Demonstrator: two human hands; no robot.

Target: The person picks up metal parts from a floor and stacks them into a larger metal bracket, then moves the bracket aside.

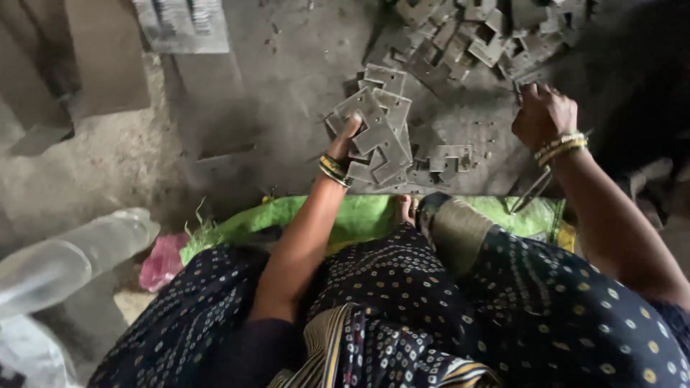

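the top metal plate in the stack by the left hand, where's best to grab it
Probably by its free upper-left edge, coming from above-left. The top plate lies flat and skewed on the stack of plates, overhanging there, while the left hand already covers its near corner.

Dim, dusty grey concrete floor (287,65); green woven mat (359,212) near the bottom; clear plastic bottle (72,255) lying at left.

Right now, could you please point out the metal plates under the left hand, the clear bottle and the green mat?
Metal plates (381,136): head view, on the flat face of the top plate.
Clear bottle (72,255): head view, mid-body.
Green mat (359,212): head view, bare strip beyond the knees.
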